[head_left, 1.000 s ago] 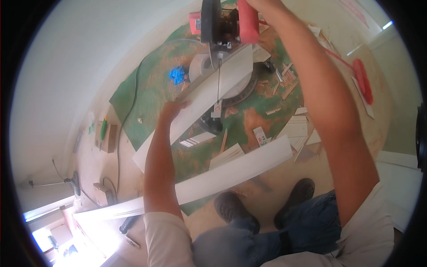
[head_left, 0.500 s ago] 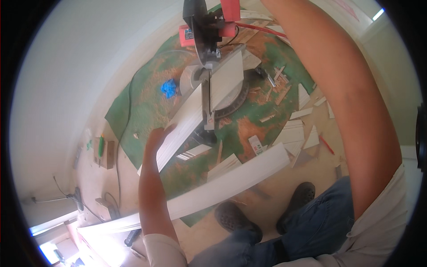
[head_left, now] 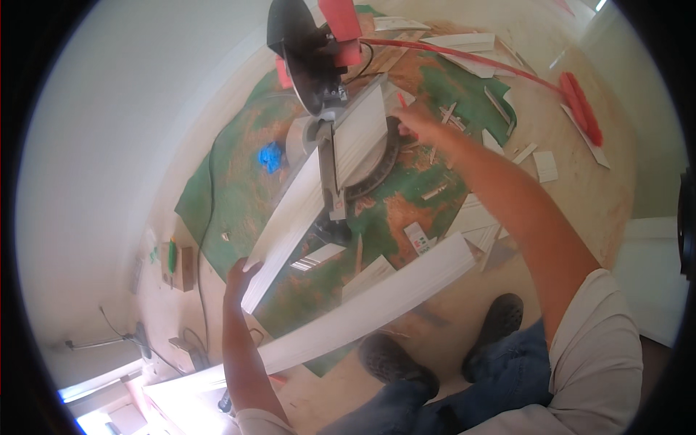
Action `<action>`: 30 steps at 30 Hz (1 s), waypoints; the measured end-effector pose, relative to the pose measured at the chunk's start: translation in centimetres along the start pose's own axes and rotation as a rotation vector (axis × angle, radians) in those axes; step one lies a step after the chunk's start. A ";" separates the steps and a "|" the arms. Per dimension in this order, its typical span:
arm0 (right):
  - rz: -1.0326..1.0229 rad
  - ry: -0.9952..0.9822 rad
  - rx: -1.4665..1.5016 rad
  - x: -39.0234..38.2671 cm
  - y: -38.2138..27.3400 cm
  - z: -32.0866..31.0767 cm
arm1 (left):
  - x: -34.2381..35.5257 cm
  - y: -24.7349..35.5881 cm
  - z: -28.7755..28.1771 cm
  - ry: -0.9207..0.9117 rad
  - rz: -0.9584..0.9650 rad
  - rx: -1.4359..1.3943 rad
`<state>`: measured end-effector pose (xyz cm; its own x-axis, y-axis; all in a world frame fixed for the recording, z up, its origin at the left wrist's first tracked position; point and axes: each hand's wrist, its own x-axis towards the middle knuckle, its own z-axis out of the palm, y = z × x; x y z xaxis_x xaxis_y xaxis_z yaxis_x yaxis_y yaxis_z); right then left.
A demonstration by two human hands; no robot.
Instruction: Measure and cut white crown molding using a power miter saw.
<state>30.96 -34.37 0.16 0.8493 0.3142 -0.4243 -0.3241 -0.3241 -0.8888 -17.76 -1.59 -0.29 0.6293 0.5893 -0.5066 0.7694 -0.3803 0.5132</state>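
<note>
My left hand (head_left: 241, 279) is closed around the near left end of a long white board (head_left: 290, 217), which slants up onto the miter saw (head_left: 330, 185). Right of the saw's slot lies a white piece (head_left: 362, 130), with the grey metal strip showing between the two. The saw's head (head_left: 293, 58) is raised, its dark guard and blade above the fence. Beyond that white piece, at its right edge, my right hand (head_left: 419, 122) is closed on a thin red pencil-like stick (head_left: 402, 101); its exact kind is hard to make out.
A second long white board (head_left: 362, 312) lies across the floor before my feet. Sawdust and white offcuts (head_left: 471, 221) litter the green mat (head_left: 232, 170). A crumpled blue thing (head_left: 270, 156) rests left of the saw. A red-headed broom (head_left: 580, 109) lies at right; a black cord (head_left: 212, 181) runs along the left.
My right arm has come down from the top of the view, and its hand now shows beside the saw with the red stick. My left hand has shifted down to the board's near end.
</note>
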 end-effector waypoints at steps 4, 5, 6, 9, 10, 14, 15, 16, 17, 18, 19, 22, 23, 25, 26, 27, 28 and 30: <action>-0.031 -0.040 0.074 0.5 2.2 2.6 | 0.8 -0.4 -0.1 0.003 -0.004 0.132; -0.026 -0.028 0.010 0.4 2.2 3.1 | 0.8 -0.8 -0.2 0.010 -0.019 0.141; -0.024 -0.014 -0.056 0.6 2.2 3.3 | 0.3 -0.3 -0.3 0.010 -0.019 0.140; 0.041 -0.096 0.096 0.9 2.4 2.4 | -0.6 1.0 -0.4 0.022 0.002 0.057; 0.038 -0.095 0.096 1.1 2.3 1.9 | -0.6 1.1 -0.5 0.018 0.008 0.068; 0.021 -0.241 0.300 -0.3 0.7 0.0 | -1.7 1.4 -1.0 0.038 0.002 0.017; 0.054 -0.188 0.265 -0.1 0.2 -1.5 | -1.2 2.0 -0.8 0.038 0.005 0.013; 0.087 -0.136 0.229 0.4 0.1 -3.1 | -0.4 2.6 -0.4 0.020 0.035 0.025; 0.084 -0.135 0.225 0.8 0.1 -4.4 | 0.2 3.3 -0.1 0.003 0.063 0.037; 0.045 -0.104 0.237 1.2 0.3 -6.1 | 0.9 4.3 0.5 -0.002 0.069 0.031; 0.004 -0.077 0.249 1.7 0.4 -7.6 | 1.4 5.4 1.1 -0.031 0.131 -0.045; -0.047 -0.092 0.278 2.4 0.7 -11.9 | 2.7 9.8 2.6 -0.085 0.236 -0.105; -0.048 -0.089 0.273 2.4 0.7 -12.3 | 3.2 11.2 2.9 -0.106 0.275 -0.084; -0.009 -0.160 0.358 0.8 -0.1 -11.0 | 4.1 11.1 3.1 -0.099 0.290 -0.140; 0.011 -0.191 0.399 0.2 -0.5 -10.3 | 4.5 10.9 3.2 -0.104 0.316 -0.197; 0.011 -0.182 0.396 0.1 0.0 -10.3 | 4.9 11.4 3.2 -0.111 0.321 -0.200; 0.032 -0.192 0.392 0.3 0.7 -10.4 | 5.4 12.2 3.2 -0.072 0.309 -0.051; 0.045 -0.207 0.388 0.5 1.0 -9.9 | 5.9 12.5 3.0 -0.024 0.297 0.096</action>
<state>35.19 -43.37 0.75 0.7422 0.4920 -0.4551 -0.5251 0.0049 -0.8510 -4.13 -5.03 1.02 0.8298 0.4260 -0.3606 0.5574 -0.5995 0.5744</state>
